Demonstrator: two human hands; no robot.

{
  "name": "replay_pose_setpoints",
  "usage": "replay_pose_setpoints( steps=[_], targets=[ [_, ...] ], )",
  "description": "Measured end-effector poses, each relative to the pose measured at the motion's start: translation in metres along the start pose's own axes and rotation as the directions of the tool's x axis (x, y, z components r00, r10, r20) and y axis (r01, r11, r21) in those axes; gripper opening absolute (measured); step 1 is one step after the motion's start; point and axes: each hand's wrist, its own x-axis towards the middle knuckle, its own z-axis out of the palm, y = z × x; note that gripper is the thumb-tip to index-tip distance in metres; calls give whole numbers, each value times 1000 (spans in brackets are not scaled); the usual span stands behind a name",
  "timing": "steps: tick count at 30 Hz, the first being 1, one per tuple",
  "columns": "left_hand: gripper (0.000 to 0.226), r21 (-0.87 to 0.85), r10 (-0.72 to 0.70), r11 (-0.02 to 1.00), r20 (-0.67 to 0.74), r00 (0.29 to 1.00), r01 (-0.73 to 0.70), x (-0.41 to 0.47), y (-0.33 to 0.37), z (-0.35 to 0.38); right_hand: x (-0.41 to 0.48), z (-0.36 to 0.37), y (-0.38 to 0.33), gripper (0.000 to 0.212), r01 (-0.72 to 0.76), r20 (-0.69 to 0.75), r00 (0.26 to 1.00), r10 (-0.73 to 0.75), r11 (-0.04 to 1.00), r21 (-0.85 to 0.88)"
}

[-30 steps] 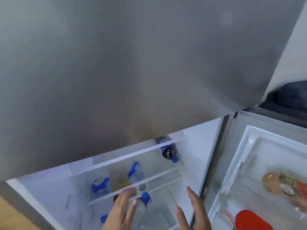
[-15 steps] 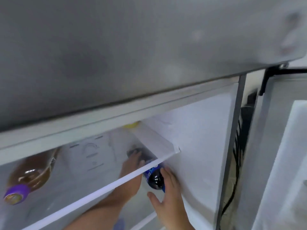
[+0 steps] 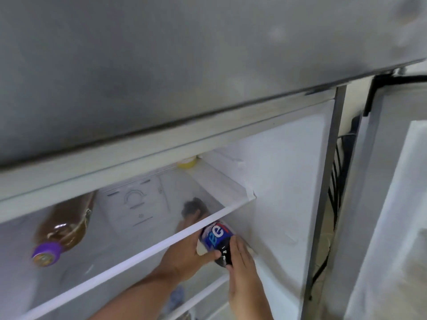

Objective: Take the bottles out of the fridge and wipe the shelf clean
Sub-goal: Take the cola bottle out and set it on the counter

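Observation:
A dark cola bottle (image 3: 218, 236) with a blue label lies under the upper glass shelf (image 3: 143, 252), close to the fridge's right inner wall. My left hand (image 3: 184, 257) is wrapped around its body from the left. My right hand (image 3: 242, 273) presses against its front end from the right. Part of the bottle and my left fingers show blurred through the glass. On the upper shelf lies a brown-liquid bottle (image 3: 62, 229) with a purple cap, at the left.
The closed grey freezer door (image 3: 184, 54) fills the top of the view. The open fridge door (image 3: 392, 204) stands at the right. A yellow lid (image 3: 187, 163) shows at the back. A lower shelf edge (image 3: 203, 294) runs beneath my hands.
My view dropped from above the fridge to level with the upper shelf. Both hands reached in and closed on the cola bottle, which has slid forward from under the shelf.

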Motion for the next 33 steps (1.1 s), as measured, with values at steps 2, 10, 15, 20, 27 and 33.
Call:
replay_pose_setpoints(
  steps=[2,10,15,20,27,33],
  targets=[
    [120,122,32,992,90,995,-43,-23,19,-15,-18,-18,-17,57,-62,-47,997,61,998,-4],
    [77,401,307,848,161,938,-347,-74,51,-8,-55,-76,-77,92,-331,-101,930,353,925,187],
    [73,424,286,850,126,950,-312,-123,101,-20,-53,-158,-108,102,-388,18,921,390,908,161],
    [70,475,174,863,41,984,-173,-180,177,-58,-46,-253,-162,35,-258,140,963,229,932,255],
    [71,293,-129,939,-176,976,177,-263,258,-148,13,-321,-273,39,-155,181,978,102,939,309],
    [68,46,-393,892,-412,822,449,-360,273,-225,42,-320,-404,47,25,301,939,-170,903,430]
  ],
)
